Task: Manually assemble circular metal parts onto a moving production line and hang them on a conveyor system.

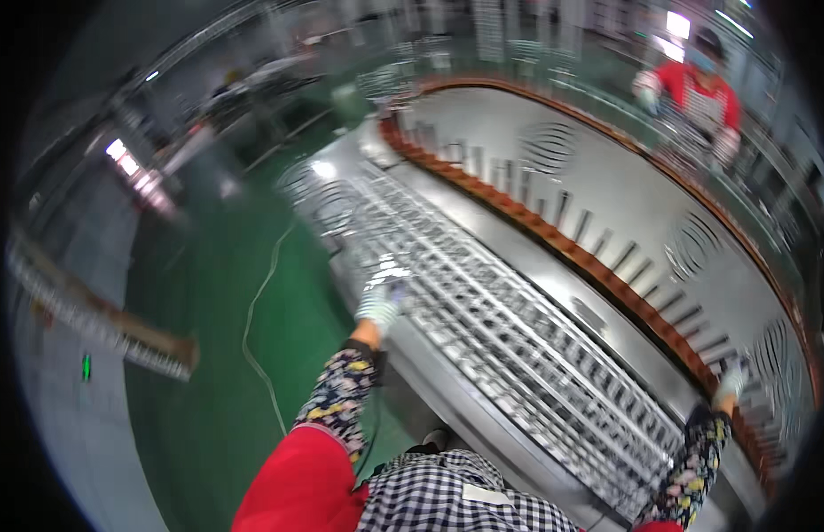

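Observation:
My left hand (376, 307), in a pale striped glove, is at the near left edge of a long metal rack (518, 355) filled with rows of small shiny parts. Bright reflective material lies just beyond its fingers, but blur hides whether they grip it. My right hand (732, 382), also gloved, reaches across to the orange-brown edge strip (554, 238) of an oval conveyor. It is beside the dark upright slats (687, 315) along that strip. Its fingers are too small and smeared to read.
Coils of thin metal rings (547, 147) lie on the conveyor's steel top (483, 115). Across it, a person in red (703, 93) handles wire-like metal pieces. A pale cord (250, 328) runs over the green floor (208, 328) at left, near a long brown-edged bar (119, 324).

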A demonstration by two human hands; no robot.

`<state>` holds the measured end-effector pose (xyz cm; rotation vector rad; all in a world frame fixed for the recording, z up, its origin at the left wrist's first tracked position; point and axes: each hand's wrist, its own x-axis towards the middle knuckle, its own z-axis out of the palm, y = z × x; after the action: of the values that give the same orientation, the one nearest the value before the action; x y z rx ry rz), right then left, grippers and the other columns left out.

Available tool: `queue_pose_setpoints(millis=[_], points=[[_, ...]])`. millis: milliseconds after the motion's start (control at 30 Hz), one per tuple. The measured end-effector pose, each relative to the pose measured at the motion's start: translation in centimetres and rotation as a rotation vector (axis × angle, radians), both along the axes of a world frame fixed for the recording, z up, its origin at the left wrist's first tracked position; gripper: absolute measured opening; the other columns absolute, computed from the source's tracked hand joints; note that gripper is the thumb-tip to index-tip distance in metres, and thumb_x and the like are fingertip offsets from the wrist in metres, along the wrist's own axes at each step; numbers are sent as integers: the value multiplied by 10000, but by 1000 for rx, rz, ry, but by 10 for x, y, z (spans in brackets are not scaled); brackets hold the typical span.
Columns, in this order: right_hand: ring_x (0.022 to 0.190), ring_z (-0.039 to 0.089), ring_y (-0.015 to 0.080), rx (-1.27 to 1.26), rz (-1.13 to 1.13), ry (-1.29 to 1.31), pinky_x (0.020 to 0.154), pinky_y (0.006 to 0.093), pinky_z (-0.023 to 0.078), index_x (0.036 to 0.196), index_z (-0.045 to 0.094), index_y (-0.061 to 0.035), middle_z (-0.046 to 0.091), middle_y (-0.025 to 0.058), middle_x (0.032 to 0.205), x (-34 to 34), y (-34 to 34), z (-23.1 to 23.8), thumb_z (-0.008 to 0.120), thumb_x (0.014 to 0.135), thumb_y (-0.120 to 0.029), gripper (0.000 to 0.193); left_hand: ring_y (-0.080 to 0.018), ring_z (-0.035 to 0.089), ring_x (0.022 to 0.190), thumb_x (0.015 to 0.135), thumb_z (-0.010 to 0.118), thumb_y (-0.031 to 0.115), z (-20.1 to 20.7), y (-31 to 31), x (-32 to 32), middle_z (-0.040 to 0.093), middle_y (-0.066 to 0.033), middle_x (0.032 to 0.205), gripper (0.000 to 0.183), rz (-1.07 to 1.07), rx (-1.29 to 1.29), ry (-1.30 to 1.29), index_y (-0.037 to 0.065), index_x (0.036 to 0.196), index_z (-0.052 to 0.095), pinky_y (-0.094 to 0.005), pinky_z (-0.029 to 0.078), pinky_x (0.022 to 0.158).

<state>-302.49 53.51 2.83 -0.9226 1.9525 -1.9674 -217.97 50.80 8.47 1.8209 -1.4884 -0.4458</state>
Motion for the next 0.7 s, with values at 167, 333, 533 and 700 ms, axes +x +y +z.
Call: queue_pose_setpoints(millis=[167,333,533,700], points=[[933,513,144,213,-38,118,709,290,447,1159,524,-92,572,15,1067,63,-67,29,486,858,-340,392,-291,577,892,799,522,145,-11,37,41,609,-143,962,195,98,52,-187,78,962,605,-359,451,774],[699,510,85,75,97,67,531,204,394,1055,564,-61,561,18,863,153,-13,111,489,872,-257,279,-316,554,924,814,523,239,-59,16,45,588,-154,1001,278,-14,-71,-118,82,1039,565,-371,441,812],[587,559,131,346,637,-252,474,222,462,1020,513,-26,581,79,850,486,88,101,539,810,-372,406,-378,496,1003,858,446,290,-65,10,42,535,-204,1092,369,-112,-101,26,40,1125,501,-408,412,824],[636,590,153,121,781,-577,496,234,494,1098,451,-26,568,123,953,631,79,58,454,895,-296,337,-425,513,879,860,380,421,-101,2,40,558,-235,969,451,-119,-116,-125,57,1085,526,-481,407,752]])
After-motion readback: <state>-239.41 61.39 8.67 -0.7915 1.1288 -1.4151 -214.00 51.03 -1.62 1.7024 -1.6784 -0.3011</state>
